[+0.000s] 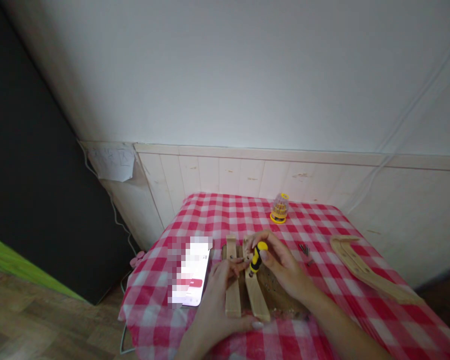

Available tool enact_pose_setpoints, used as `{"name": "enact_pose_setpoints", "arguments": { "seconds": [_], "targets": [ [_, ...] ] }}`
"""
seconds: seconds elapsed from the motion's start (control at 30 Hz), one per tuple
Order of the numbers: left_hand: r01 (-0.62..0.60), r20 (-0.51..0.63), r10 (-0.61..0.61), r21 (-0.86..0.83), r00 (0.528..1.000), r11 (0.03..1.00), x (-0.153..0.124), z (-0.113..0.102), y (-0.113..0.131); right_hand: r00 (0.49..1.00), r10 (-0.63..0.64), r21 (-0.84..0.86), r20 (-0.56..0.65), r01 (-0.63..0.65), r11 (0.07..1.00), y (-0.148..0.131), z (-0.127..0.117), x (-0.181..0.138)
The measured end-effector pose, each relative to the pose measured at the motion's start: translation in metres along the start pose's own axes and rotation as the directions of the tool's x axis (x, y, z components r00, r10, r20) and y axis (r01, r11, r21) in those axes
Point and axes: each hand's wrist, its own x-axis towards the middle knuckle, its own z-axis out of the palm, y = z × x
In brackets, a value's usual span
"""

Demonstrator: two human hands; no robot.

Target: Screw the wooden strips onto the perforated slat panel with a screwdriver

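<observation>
My right hand (279, 260) is closed around a short yellow-and-black screwdriver (255, 261), which is tilted with its tip down at a pale wooden strip (257, 299). Beside that strip, to its left, lies a second wooden strip (233, 300). My left hand (217, 295) grips the two strips, its thumb along their near ends and its fingers across them farther up. Under the strips is a brown board (281, 295) with small bits scattered on it. The screwdriver's very tip and any screw under it are too small to make out.
A lit phone (195, 280) lies left of the strips on the checked tablecloth (232, 210). Toward the back stands a clear-and-yellow bit case (279, 209). Small dark metal pieces (304, 249) lie to the right, and a curved wooden piece (367, 272) rests near the right edge.
</observation>
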Motion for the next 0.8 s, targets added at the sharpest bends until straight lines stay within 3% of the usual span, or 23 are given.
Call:
{"name": "enact_pose_setpoints", "arguments": {
  "seconds": [0.1,0.2,0.8],
  "targets": [
    [0.01,0.006,-0.01,0.021,1.0,1.0,0.001,-0.001,-0.002,0.995,0.041,0.112,0.094,-0.052,0.992,-0.003,0.004,0.0],
    [0.03,0.014,-0.031,0.05,0.999,0.998,0.001,0.0,-0.001,0.996,0.018,0.129,0.089,-0.029,0.991,-0.003,0.006,0.001],
    [-0.015,-0.02,0.017,0.094,1.0,0.995,0.004,-0.002,0.01,0.997,-0.043,-0.079,0.068,0.049,0.996,-0.01,-0.01,0.006]
  ]
}}
